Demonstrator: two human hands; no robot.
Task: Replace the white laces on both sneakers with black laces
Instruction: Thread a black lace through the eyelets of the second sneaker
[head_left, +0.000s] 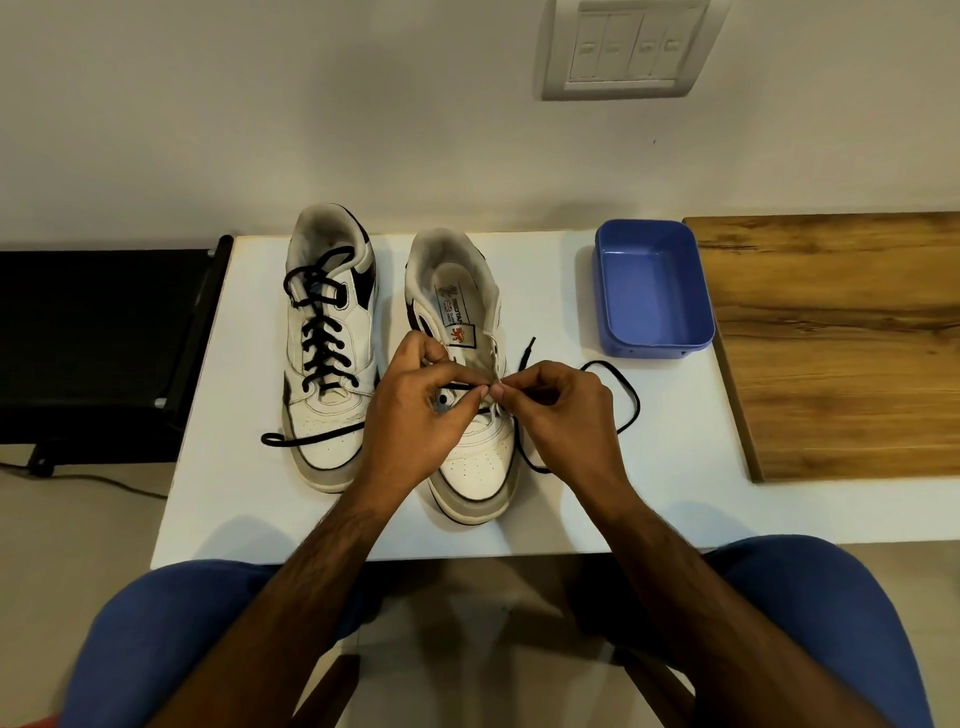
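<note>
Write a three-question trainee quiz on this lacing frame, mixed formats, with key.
1. True or false: the left sneaker is already laced in black.
2. What do the left hand and right hand pinch over the right sneaker? A) white lace B) black lace C) insole
3. Fill in: the blue tray sits to the ____ of the sneakers.

Key: 1 true; 2 B; 3 right.
</note>
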